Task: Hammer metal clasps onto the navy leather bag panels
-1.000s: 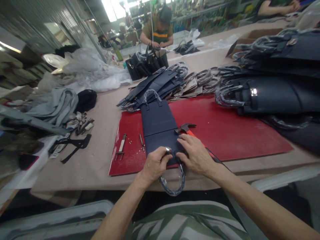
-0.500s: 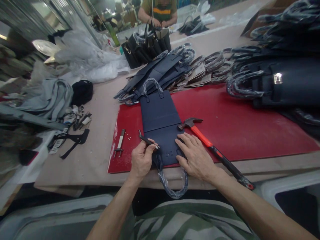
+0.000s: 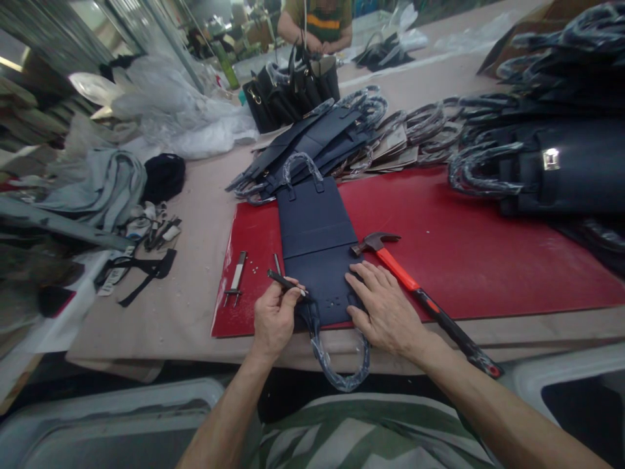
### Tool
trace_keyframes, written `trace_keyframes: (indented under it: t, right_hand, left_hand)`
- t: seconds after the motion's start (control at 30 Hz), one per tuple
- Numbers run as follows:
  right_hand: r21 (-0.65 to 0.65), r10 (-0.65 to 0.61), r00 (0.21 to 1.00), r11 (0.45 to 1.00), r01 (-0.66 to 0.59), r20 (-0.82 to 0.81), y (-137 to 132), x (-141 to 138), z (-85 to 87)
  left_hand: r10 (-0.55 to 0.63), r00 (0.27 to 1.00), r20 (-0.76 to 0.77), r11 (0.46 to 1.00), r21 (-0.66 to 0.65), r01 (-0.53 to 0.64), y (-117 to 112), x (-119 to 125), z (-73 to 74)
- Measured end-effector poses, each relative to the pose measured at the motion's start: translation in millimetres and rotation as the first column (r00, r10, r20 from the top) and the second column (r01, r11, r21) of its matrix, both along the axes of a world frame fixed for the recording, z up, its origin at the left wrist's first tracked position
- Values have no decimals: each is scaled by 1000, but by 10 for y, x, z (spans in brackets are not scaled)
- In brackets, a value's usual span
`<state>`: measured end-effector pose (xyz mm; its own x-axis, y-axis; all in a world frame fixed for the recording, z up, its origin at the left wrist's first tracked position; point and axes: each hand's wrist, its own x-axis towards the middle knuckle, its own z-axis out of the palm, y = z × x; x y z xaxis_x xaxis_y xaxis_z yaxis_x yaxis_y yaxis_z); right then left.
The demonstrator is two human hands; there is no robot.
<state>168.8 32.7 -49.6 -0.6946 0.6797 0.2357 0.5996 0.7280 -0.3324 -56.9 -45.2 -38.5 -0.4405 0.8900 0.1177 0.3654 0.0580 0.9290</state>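
A navy bag panel (image 3: 318, 221) lies lengthwise on the red mat, with a plastic-wrapped handle at each end. The near handle (image 3: 342, 381) hangs over the table edge. My left hand (image 3: 274, 319) pinches a slim black pen-like tool (image 3: 283, 280) with a whitish tip, held slantwise at the panel's left side by the handle's base. My right hand (image 3: 383, 306) rests flat, fingers spread, on the panel's right edge, beside a group of small holes (image 3: 334, 303). A claw hammer (image 3: 398, 267) with an orange and black grip lies just right of it.
On the red mat (image 3: 478, 260) lies a two-pronged metal tool (image 3: 236, 279), left of the panel. Stacked navy bag pieces (image 3: 312, 140) sit behind, and a navy bag (image 3: 571, 163) at right. Clear plastic (image 3: 166, 104) heaps up far left. Across the table sits another person (image 3: 317, 29).
The black tool in my left hand has tilted flatter, so a thin metal rod behind it shows separately. My right hand keeps its place on the panel. The whole view has shifted slightly.
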Motion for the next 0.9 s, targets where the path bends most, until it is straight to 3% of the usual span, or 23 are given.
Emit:
trace_keyframes:
  t: [0.4,0.63,0.9]
  right_hand:
    - [27,6,1000,1000,-5,-15,6,2,-6]
    - [34,6,1000,999,-5,-27,5,4,-5]
    - [23,5,1000,1000,-4,-19,9,-1,8]
  left_hand:
    - [167,986,-24,980,-106,-168,-38,-504,48]
    - [183,982,41,971,-164,-174,-35,-487,55]
    - [135,991,-13,966,-223,-134,41,-559,107]
